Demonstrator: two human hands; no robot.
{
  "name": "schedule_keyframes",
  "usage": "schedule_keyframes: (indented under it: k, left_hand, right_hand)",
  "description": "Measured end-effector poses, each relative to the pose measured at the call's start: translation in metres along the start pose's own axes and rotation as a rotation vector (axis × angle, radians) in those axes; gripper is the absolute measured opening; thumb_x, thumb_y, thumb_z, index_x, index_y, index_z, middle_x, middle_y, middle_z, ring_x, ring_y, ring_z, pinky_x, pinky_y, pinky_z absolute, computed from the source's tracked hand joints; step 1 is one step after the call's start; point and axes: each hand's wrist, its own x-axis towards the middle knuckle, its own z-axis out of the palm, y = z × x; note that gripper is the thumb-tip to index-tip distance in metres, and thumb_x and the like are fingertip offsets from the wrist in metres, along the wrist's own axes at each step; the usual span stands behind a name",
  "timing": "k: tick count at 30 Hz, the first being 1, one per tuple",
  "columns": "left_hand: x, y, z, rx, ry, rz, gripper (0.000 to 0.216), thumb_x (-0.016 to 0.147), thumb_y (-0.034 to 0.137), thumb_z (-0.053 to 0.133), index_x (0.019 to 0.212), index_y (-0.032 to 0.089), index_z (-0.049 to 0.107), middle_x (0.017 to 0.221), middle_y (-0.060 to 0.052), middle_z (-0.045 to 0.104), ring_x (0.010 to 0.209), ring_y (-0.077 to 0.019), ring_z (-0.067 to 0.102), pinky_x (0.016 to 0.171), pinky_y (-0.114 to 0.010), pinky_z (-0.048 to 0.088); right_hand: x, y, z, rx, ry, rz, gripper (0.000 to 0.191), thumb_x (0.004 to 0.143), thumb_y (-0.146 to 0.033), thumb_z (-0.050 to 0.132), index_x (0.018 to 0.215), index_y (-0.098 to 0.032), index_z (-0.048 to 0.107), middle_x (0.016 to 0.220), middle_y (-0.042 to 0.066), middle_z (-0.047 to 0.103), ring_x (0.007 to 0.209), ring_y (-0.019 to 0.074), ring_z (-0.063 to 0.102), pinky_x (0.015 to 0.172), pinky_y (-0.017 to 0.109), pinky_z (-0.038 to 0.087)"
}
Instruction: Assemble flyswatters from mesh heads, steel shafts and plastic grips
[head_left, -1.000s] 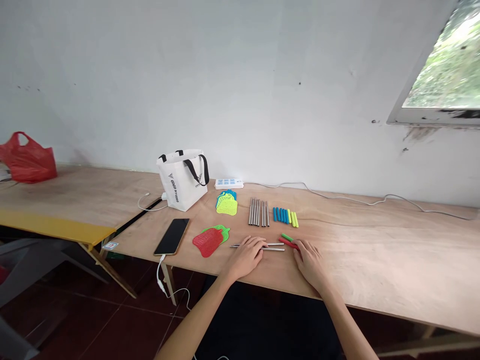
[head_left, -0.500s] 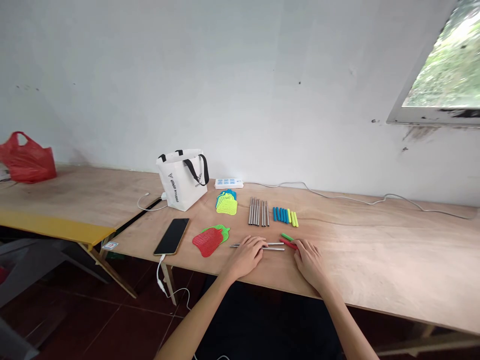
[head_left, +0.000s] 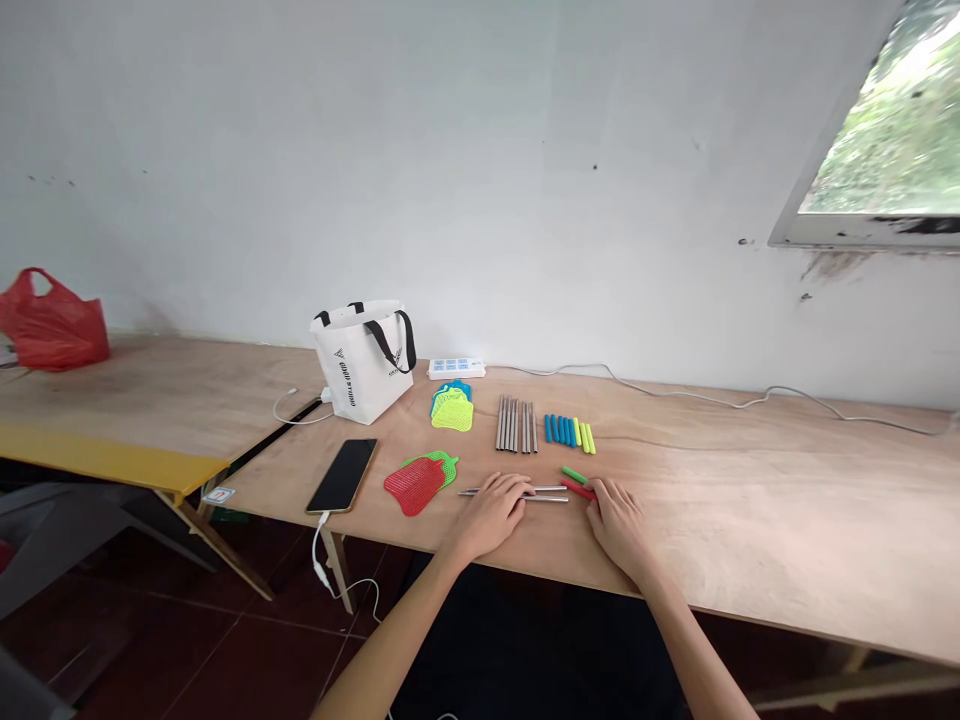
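Note:
My left hand lies flat and open on the wooden table, its fingers over two metal rods. My right hand also lies flat and open, fingertips touching a red handle beside a green handle. A red mesh swatter head sits on a green one left of my left hand. Behind are several metal rods, blue handles, yellow-green handles and a stack of yellow and blue swatter heads.
A black phone on a white cable lies near the table's front left edge. A white tote bag and a power strip stand by the wall. A red plastic bag sits on the yellow-edged table at the left.

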Motion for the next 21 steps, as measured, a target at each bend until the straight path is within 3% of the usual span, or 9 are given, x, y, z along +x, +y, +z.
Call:
schedule_keyframes:
  k: [7, 12, 17, 21]
  left_hand:
    - [0.000, -0.001, 0.002, -0.001, 0.005, 0.005, 0.025, 0.102, 0.019, 0.044, 0.118, 0.027, 0.061, 0.133, -0.002, 0.064, 0.129, -0.0190, 0.055, 0.117, -0.040, 0.036]
    - [0.001, -0.002, 0.001, -0.074, 0.027, -0.065, 0.013, 0.102, 0.031, 0.055, 0.107, 0.026, 0.065, 0.121, -0.001, 0.069, 0.117, -0.0210, 0.060, 0.106, -0.038, 0.043]
    - [0.001, -0.003, 0.001, -0.077, 0.050, -0.163, 0.034, 0.097, 0.033, 0.064, 0.129, 0.027, 0.055, 0.112, -0.003, 0.068, 0.107, -0.0231, 0.061, 0.097, -0.039, 0.045]
    - [0.001, -0.004, 0.002, -0.047, 0.031, -0.164, 0.023, 0.096, 0.039, 0.065, 0.113, 0.025, 0.062, 0.110, -0.004, 0.066, 0.106, -0.0244, 0.059, 0.095, -0.040, 0.045]
  right_hand:
    - [0.001, -0.003, -0.005, 0.042, -0.029, 0.026, 0.036, 0.090, -0.012, 0.040, 0.119, -0.024, 0.057, 0.114, 0.007, 0.067, 0.106, 0.0249, 0.061, 0.092, 0.038, 0.043]
    - [0.002, -0.003, -0.008, 0.110, -0.028, 0.066, 0.027, 0.099, -0.027, 0.041, 0.117, -0.026, 0.061, 0.112, 0.006, 0.068, 0.101, 0.0248, 0.063, 0.089, 0.039, 0.045]
    - [0.003, -0.001, -0.008, 0.214, -0.014, 0.093, 0.027, 0.101, -0.036, 0.042, 0.117, -0.029, 0.063, 0.108, 0.004, 0.067, 0.098, 0.0249, 0.064, 0.086, 0.040, 0.050]
    - [0.005, -0.001, -0.012, 0.331, 0.013, 0.104, 0.027, 0.099, -0.035, 0.045, 0.117, -0.030, 0.065, 0.108, 0.005, 0.067, 0.101, 0.0246, 0.063, 0.086, 0.039, 0.053]
